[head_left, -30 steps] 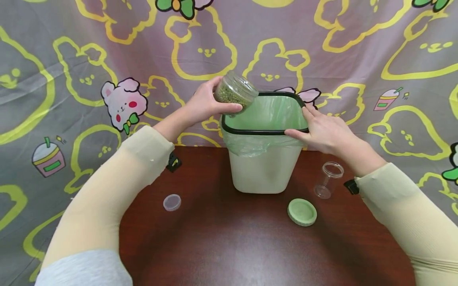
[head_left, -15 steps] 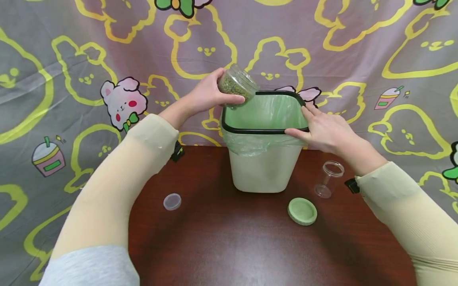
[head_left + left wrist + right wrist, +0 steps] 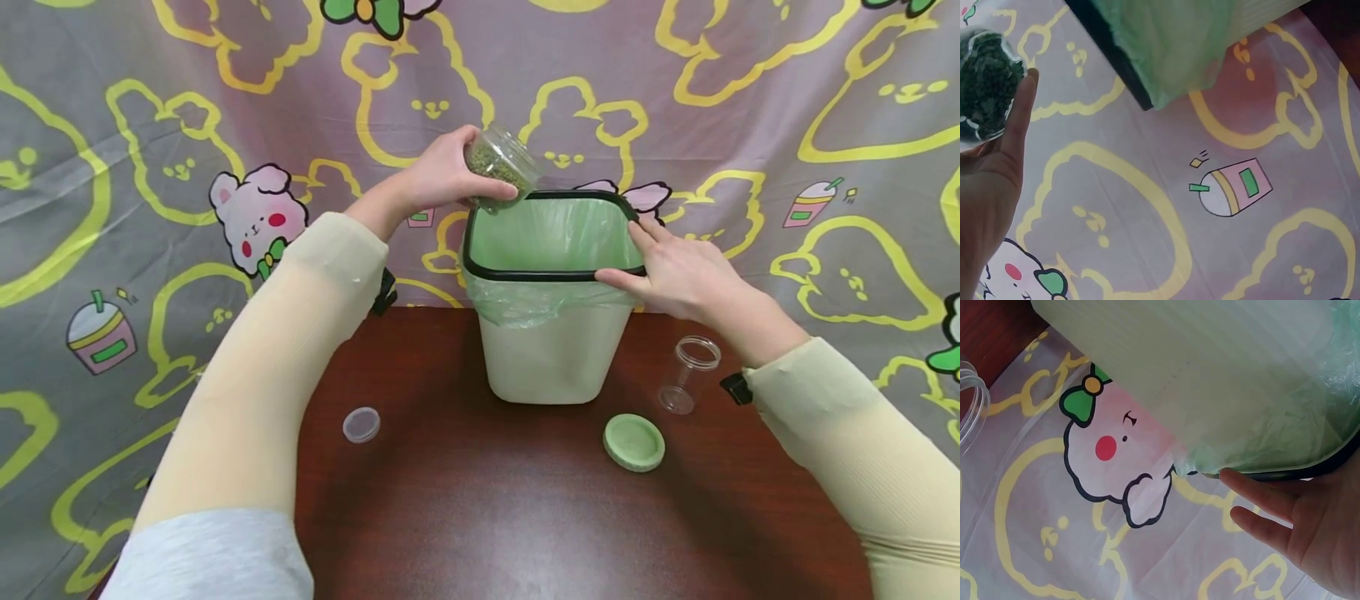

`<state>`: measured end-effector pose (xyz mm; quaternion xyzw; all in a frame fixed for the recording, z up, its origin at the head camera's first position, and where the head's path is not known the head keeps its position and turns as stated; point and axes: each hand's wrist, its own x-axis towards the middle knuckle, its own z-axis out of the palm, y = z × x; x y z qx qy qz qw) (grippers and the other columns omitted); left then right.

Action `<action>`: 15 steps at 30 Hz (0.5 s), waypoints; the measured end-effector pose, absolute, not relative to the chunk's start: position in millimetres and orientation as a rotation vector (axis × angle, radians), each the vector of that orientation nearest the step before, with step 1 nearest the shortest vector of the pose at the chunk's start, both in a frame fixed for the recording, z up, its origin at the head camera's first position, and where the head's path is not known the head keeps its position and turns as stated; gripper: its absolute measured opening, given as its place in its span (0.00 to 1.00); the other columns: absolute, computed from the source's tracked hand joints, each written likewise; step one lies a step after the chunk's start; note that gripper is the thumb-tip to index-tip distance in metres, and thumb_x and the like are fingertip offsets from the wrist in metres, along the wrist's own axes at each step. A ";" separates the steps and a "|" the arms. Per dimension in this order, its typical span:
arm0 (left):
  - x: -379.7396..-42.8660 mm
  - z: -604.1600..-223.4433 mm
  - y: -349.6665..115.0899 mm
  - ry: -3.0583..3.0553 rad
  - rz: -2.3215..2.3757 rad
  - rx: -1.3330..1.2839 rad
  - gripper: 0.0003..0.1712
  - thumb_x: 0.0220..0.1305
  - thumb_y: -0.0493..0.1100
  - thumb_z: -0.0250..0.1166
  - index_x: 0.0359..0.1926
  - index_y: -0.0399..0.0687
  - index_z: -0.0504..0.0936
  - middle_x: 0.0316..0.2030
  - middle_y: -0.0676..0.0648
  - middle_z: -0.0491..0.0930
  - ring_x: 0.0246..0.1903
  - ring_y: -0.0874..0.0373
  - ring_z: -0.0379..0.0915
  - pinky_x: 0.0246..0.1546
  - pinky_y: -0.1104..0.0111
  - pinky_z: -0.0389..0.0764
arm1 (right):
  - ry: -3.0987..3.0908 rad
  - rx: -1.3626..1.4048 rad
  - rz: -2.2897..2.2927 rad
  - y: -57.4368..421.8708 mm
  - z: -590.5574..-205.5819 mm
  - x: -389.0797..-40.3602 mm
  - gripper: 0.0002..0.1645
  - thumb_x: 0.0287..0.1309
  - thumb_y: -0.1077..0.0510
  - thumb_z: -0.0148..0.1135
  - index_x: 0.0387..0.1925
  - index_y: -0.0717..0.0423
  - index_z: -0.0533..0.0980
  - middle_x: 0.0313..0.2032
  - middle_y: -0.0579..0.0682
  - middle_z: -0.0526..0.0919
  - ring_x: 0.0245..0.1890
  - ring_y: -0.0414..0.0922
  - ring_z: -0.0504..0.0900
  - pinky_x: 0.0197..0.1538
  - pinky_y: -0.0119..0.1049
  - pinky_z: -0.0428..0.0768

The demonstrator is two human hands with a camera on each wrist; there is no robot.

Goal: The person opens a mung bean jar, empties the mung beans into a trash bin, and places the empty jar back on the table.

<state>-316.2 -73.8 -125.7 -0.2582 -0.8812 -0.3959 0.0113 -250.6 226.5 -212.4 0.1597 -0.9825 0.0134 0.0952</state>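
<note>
My left hand (image 3: 442,171) grips a clear jar (image 3: 501,162) part-filled with small green beans, tilted with its mouth towards the right. The jar is above the left rim of a bin (image 3: 555,354). In the left wrist view, my fingers curl round the jar (image 3: 988,87). The bin is pale, with a black rim ring and a green liner bag (image 3: 517,302) folded over its top. My right hand (image 3: 686,271) rests on the rim's right corner, thumb along the front, fingers straight. In the right wrist view, those fingers (image 3: 1260,494) lie against the rim's outer side.
An upright clear container (image 3: 686,379) stands right of the bin. A green round lid (image 3: 633,442) lies in front of it, and a small clear lid (image 3: 362,425) is at the left. Everything stands on a dark wooden table (image 3: 480,508). A patterned curtain (image 3: 300,50) hangs behind.
My left hand has raised the jar slightly and moved it a little to the right, tipping it further. My right hand has stayed on the rim.
</note>
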 end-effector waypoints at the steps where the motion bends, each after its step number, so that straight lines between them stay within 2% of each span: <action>1: -317.4 -124.0 -72.0 -2.763 -1.222 -0.804 0.39 0.51 0.50 0.75 0.57 0.42 0.64 0.49 0.43 0.71 0.41 0.54 0.75 0.37 0.62 0.82 | -2.912 0.474 0.043 226.7 -212.4 -250.7 0.60 0.60 0.20 0.37 0.73 0.64 0.52 0.73 0.64 0.50 0.59 0.76 0.63 0.51 0.67 0.67; 4: -321.6 -119.5 -66.9 -2.822 -1.161 -0.800 0.40 0.50 0.52 0.75 0.57 0.43 0.64 0.50 0.44 0.71 0.40 0.54 0.75 0.38 0.63 0.82 | -2.911 0.478 0.050 227.0 -212.5 -251.3 0.60 0.60 0.20 0.37 0.73 0.65 0.52 0.73 0.64 0.50 0.60 0.75 0.63 0.52 0.67 0.66; 11: -329.0 -105.2 -54.8 -2.978 -1.016 -0.792 0.49 0.52 0.55 0.73 0.67 0.42 0.59 0.54 0.45 0.68 0.43 0.55 0.74 0.39 0.64 0.82 | -2.916 0.485 0.081 226.9 -213.1 -251.2 0.60 0.60 0.21 0.38 0.73 0.65 0.51 0.73 0.65 0.49 0.64 0.71 0.60 0.53 0.66 0.66; 15: -330.6 -96.6 -49.6 -3.015 -0.930 -0.795 0.51 0.52 0.55 0.73 0.69 0.43 0.56 0.56 0.45 0.67 0.44 0.55 0.73 0.38 0.66 0.82 | -2.917 0.478 0.075 227.1 -212.6 -250.8 0.60 0.60 0.21 0.37 0.74 0.65 0.50 0.73 0.64 0.48 0.63 0.71 0.61 0.52 0.66 0.67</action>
